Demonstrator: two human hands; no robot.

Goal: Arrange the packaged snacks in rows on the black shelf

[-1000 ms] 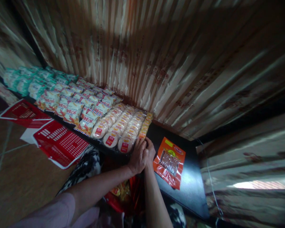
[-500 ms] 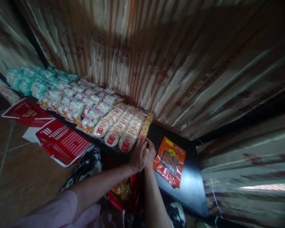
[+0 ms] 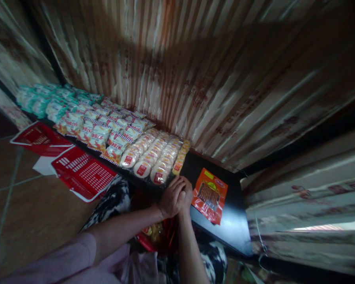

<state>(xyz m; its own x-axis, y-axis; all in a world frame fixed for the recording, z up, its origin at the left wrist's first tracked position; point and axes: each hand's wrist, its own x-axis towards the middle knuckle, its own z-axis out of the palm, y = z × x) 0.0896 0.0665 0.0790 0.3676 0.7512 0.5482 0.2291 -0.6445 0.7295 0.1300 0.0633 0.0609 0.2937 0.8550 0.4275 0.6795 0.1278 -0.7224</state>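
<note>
My left hand (image 3: pixel 170 199) and my right hand (image 3: pixel 185 193) are folded together at the front edge of a black table (image 3: pixel 238 232). Both have their fingers closed over each other, and nothing shows between them. Just beyond the fingertips stands a row of small yellow packets (image 3: pixel 181 158). Beside it are rows of round, pale wrapped crackers (image 3: pixel 159 177) with red labels. To the right of my hands, an orange vacuum pack (image 3: pixel 209 196) with a clear window of brown sticks lies flat.
White-and-orange snack bags (image 3: pixel 94 134) and green snack bags (image 3: pixel 55 110) fill the table's left part. Red baskets (image 3: pixel 85 169) stand on the tiled floor at left. A red bag with golden packets (image 3: pixel 155 232) is below my forearms. Curtains (image 3: pixel 165 71) hang behind the table.
The view has shifted slightly, so the left-hand goods sit a little further right and the orange pack a little left and higher. My hands stay folded together.
</note>
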